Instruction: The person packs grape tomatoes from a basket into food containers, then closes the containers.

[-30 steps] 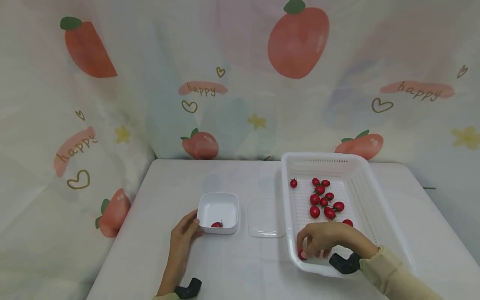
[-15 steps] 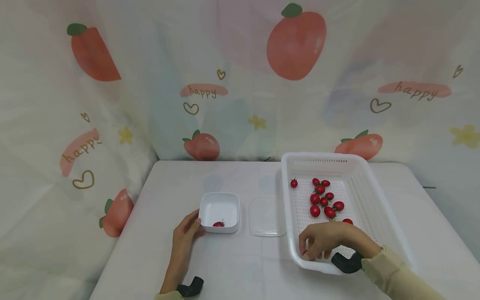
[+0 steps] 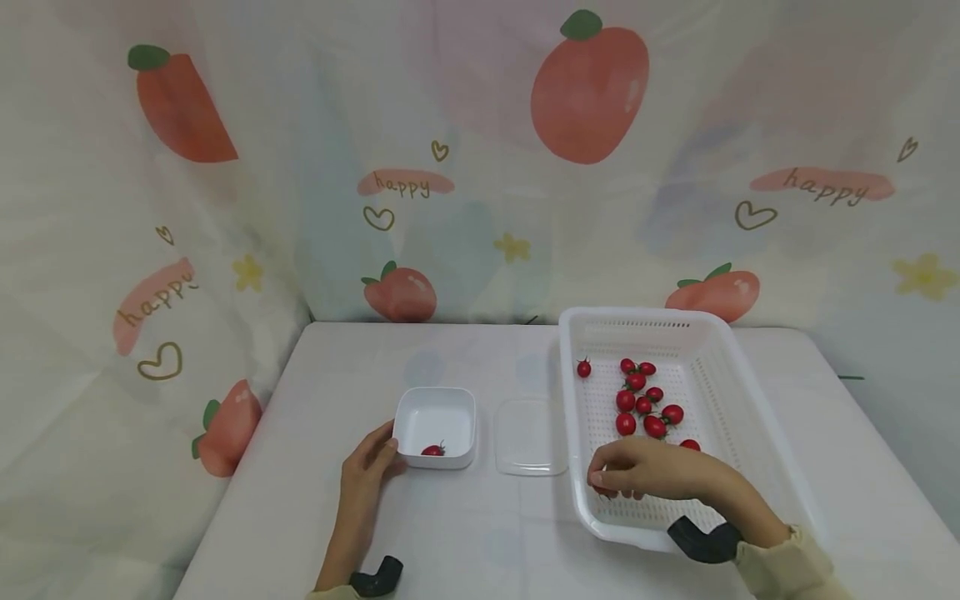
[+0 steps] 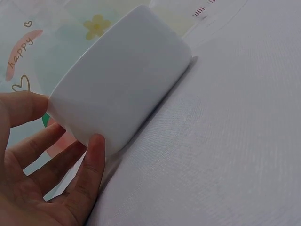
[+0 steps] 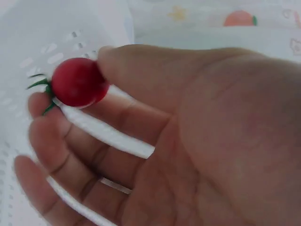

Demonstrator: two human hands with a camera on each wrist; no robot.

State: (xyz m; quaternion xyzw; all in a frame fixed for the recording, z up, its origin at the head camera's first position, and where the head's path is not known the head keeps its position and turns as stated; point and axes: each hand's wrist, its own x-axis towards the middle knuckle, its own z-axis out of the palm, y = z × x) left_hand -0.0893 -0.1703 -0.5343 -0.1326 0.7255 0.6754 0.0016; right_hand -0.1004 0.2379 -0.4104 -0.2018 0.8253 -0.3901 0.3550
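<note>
- Right hand [image 3: 645, 473] pinches 1 cherry tomato [image 5: 75, 87] between thumb and fingertip, over the white basket's [image 3: 757, 433] near-left corner
- Left hand [image 3: 365, 467] — fingers relaxed, touching the small white bowl [image 3: 437, 417] at its 8 o'clock

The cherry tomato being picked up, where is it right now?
The cherry tomato is pinched in the right hand over the near left corner of the white basket, seen clearly in the right wrist view.
</note>
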